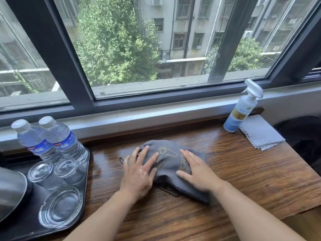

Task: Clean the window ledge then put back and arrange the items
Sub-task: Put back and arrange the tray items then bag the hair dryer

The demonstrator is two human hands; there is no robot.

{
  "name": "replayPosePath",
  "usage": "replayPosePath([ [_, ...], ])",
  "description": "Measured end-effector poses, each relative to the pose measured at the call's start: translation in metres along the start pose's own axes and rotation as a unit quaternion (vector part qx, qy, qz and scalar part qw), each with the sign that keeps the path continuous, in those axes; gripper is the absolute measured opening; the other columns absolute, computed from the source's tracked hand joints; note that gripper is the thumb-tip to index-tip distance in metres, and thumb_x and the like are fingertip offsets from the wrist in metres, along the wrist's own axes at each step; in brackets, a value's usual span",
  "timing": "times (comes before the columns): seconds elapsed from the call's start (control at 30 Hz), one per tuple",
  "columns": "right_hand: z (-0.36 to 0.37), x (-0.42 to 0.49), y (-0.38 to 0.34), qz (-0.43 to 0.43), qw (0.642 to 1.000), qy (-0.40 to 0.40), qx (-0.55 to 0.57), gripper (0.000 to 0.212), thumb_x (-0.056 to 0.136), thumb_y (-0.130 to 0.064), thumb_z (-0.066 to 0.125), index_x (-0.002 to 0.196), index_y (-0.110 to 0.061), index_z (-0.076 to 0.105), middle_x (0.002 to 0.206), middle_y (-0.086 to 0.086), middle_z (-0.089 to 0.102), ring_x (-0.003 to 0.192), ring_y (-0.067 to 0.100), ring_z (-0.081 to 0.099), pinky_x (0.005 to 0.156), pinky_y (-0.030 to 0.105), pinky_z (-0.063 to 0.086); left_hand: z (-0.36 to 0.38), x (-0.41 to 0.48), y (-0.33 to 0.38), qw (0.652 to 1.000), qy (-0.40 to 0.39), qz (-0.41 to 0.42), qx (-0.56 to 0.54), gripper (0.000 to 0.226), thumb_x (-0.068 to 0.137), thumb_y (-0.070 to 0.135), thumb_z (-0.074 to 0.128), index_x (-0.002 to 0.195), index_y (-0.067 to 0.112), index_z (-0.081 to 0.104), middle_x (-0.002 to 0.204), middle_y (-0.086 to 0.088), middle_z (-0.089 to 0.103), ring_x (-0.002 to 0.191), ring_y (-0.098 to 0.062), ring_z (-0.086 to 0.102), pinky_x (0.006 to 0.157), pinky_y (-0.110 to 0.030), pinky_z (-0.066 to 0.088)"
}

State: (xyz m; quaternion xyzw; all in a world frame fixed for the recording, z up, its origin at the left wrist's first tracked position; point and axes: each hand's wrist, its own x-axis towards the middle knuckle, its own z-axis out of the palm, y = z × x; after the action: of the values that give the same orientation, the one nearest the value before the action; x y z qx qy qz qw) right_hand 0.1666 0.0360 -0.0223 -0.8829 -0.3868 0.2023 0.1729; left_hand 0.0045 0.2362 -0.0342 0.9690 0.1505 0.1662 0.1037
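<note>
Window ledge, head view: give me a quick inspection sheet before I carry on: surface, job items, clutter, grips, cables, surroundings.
Surface: wooden ledge, glossy sheen toward the window; no debris seen.
Job's things: grey pouch mid-ledge; spray bottle upright at right, beside a folded cloth; black tray at left holding two water bottles and three upturned glasses.
Clutter: dark object off the ledge's right end, too dim to identify.
Grips: left hand and right hand press flat on the pouch, fingers straight.
Cables: thin black cord loop at the pouch's left edge.
Surroundings: window frame; trees and buildings outside.
</note>
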Motion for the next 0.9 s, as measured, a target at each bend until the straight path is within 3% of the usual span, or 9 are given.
replayPosePath([
  [0.1, 0.016, -0.022, -0.004, 0.001, 0.999, 0.01, -0.037, 0.094, 0.079, -0.08, 0.032, 0.158, -0.039, 0.002, 0.167, -0.005, 0.014, 0.152, 0.012, 0.015, 0.123, 0.041, 0.02, -0.001, 0.001, -0.021, 0.999, -0.015, 0.009, 0.032, 0.047, 0.09, 0.044, 0.046, 0.137, 0.042, 0.051, 0.15, -0.005, 0.054, 0.132, -0.038, 0.051, 0.1, -0.059, 0.045],
  [0.2, 0.033, -0.051, -0.03, -0.021, 0.996, -0.004, -0.082, 0.096, 0.079, -0.081, 0.023, 0.159, -0.034, 0.0, 0.167, -0.004, 0.009, 0.152, 0.016, 0.016, 0.12, 0.038, 0.022, -0.01, 0.006, -0.042, 0.998, -0.029, -0.008, 0.054, 0.054, 0.082, 0.033, 0.045, 0.135, 0.04, 0.056, 0.152, -0.004, 0.052, 0.132, -0.039, 0.05, 0.101, -0.06, 0.043],
  [0.27, 0.042, -0.064, -0.045, -0.047, 0.997, -0.007, -0.053, 0.09, 0.082, -0.079, 0.025, 0.159, -0.034, 0.01, 0.164, -0.005, 0.019, 0.149, 0.016, 0.025, 0.119, 0.035, 0.027, -0.02, 0.008, -0.053, 0.997, -0.038, -0.037, 0.057, 0.059, 0.076, 0.031, 0.042, 0.132, 0.038, 0.061, 0.152, -0.005, 0.051, 0.133, -0.04, 0.048, 0.101, -0.061, 0.043],
  [0.37, 0.03, -0.051, -0.046, -0.039, 0.995, 0.083, 0.028, 0.069, 0.091, -0.064, 0.042, 0.151, -0.031, 0.035, 0.147, -0.01, 0.044, 0.135, 0.013, 0.042, 0.112, 0.023, 0.033, -0.035, 0.008, -0.054, 0.995, -0.018, -0.092, 0.021, 0.062, 0.075, 0.03, 0.042, 0.134, 0.031, 0.062, 0.151, -0.011, 0.051, 0.134, -0.04, 0.045, 0.101, -0.062, 0.044],
  [0.47, 0.013, -0.024, -0.038, -0.07, 0.996, 0.053, 0.033, 0.067, 0.095, -0.044, 0.057, 0.154, -0.039, 0.027, 0.16, -0.008, 0.027, 0.146, 0.014, 0.024, 0.117, 0.019, 0.014, -0.04, -0.009, -0.041, 0.993, 0.02, -0.106, -0.037, 0.06, 0.083, 0.041, 0.048, 0.141, 0.028, 0.055, 0.154, -0.013, 0.046, 0.141, -0.038, 0.039, 0.107, -0.06, 0.039],
  [0.6, 0.018, -0.005, -0.043, -0.152, 0.987, -0.033, 0.046, 0.073, 0.092, -0.052, 0.056, 0.154, -0.049, 0.019, 0.167, -0.012, 0.002, 0.152, 0.011, 0.005, 0.125, 0.031, 0.012, -0.025, -0.049, -0.012, 0.999, -0.034, 0.023, -0.028, 0.074, 0.084, 0.063, 0.058, 0.151, 0.033, 0.045, 0.163, -0.007, 0.035, 0.151, -0.034, 0.03, 0.114, -0.058, 0.029],
  [0.67, 0.025, -0.006, -0.046, -0.155, 0.987, -0.038, 0.026, 0.077, 0.087, -0.06, 0.053, 0.154, -0.049, 0.018, 0.166, -0.016, -0.002, 0.152, 0.009, 0.008, 0.124, 0.032, 0.016, -0.016, -0.062, -0.006, 0.997, -0.079, 0.026, 0.011, 0.083, 0.082, 0.073, 0.054, 0.155, 0.038, 0.034, 0.165, -0.002, 0.031, 0.152, -0.03, 0.027, 0.116, -0.06, 0.024],
  [0.8, 0.036, -0.028, -0.044, -0.147, 0.988, -0.042, -0.001, 0.081, 0.084, -0.068, 0.049, 0.155, -0.044, 0.017, 0.164, -0.022, -0.005, 0.15, 0.007, 0.017, 0.122, 0.031, 0.022, -0.016, -0.075, -0.027, 0.989, -0.127, -0.05, 0.063, 0.087, 0.085, 0.085, 0.034, 0.158, 0.038, 0.027, 0.164, -0.001, 0.034, 0.152, -0.029, 0.028, 0.115, -0.058, 0.016],
  [0.9, 0.034, -0.036, -0.047, -0.141, 0.989, -0.011, 0.033, 0.07, 0.085, -0.065, 0.051, 0.149, -0.042, 0.037, 0.161, -0.018, 0.016, 0.143, 0.007, 0.033, 0.117, 0.028, 0.031, -0.028, -0.084, -0.045, 0.983, -0.126, -0.13, 0.023, 0.086, 0.085, 0.087, 0.027, 0.154, 0.037, 0.037, 0.165, -0.006, 0.032, 0.152, -0.03, 0.026, 0.119, -0.053, 0.018],
])
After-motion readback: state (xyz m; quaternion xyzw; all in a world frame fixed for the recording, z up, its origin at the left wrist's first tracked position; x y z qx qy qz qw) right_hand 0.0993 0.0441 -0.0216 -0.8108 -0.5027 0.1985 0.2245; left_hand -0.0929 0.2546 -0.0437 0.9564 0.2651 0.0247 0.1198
